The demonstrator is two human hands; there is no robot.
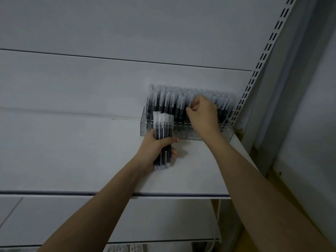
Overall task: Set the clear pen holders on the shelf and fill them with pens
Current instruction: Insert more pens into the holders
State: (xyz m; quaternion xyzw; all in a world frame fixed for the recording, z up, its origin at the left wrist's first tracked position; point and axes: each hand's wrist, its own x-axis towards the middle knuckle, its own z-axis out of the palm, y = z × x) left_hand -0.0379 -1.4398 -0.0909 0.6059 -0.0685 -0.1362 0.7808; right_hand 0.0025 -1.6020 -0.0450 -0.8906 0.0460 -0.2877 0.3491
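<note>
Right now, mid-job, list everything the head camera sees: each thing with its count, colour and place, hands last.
Clear plastic pen holder: one, transparent, at the back right of the shelf against the back panel.
Capped dark pens standing in the holder: many, too blurred to count, dark barrels with frosted caps, filling its rows.
Loose bundle of dark pens: several, same colours, in front of the holder's left end.
White shelf board: one, white, across the middle.
Slotted upright rail: one, white, along the right side.
Left hand: grips the bundle.
Right hand: fingers curled among the standing pens, apparently pinching one.
</note>
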